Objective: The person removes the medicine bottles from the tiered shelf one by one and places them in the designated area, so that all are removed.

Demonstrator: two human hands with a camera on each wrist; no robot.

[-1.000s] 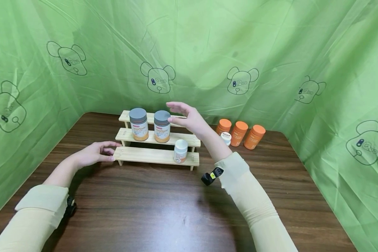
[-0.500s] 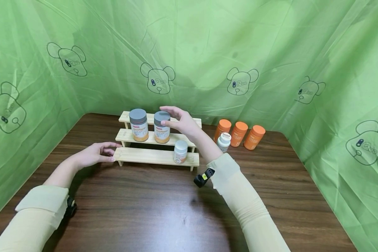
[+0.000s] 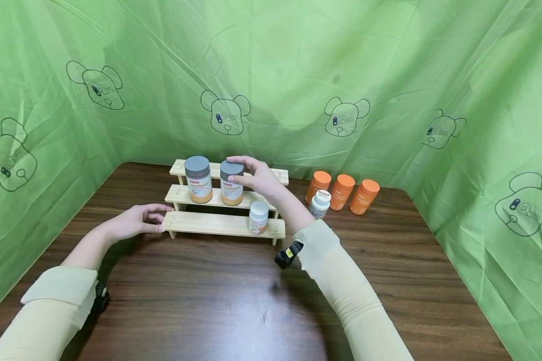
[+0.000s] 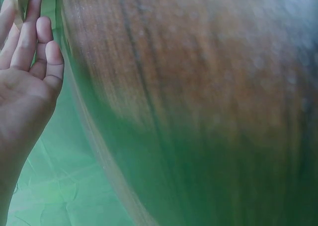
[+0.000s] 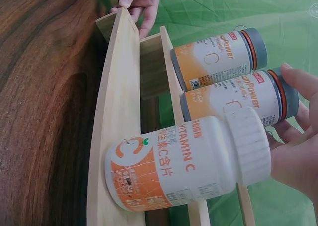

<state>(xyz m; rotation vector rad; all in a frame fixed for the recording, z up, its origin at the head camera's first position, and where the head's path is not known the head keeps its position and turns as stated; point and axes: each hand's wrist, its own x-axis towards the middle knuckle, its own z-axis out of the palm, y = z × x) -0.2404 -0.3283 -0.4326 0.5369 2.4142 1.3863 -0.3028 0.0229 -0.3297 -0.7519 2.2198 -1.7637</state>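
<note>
A three-step wooden display rack [image 3: 212,222] stands on the table. Two grey-lidded supplement jars, a left jar [image 3: 199,180] and a right jar [image 3: 232,193], are upright on its middle step. My right hand [image 3: 259,179] holds the right jar near its lid, thumb in front and fingers behind; the right wrist view shows the thumb [image 5: 293,79] against the lid. A white vitamin C bottle [image 3: 258,218] stands at the right end of the lowest step. My left hand [image 3: 133,220] grips the rack's left end between thumb and fingers.
Right of the rack, three orange bottles [image 3: 342,192] stand in a row on the brown table [image 3: 226,296]. One small white bottle [image 3: 319,204] is in front of them. A green curtain [image 3: 289,65] printed with bear heads encloses the back and sides.
My right hand has moved left and down from above the rack onto the right grey-lidded jar and taken hold of it. The left hand has stayed at the rack's end.
</note>
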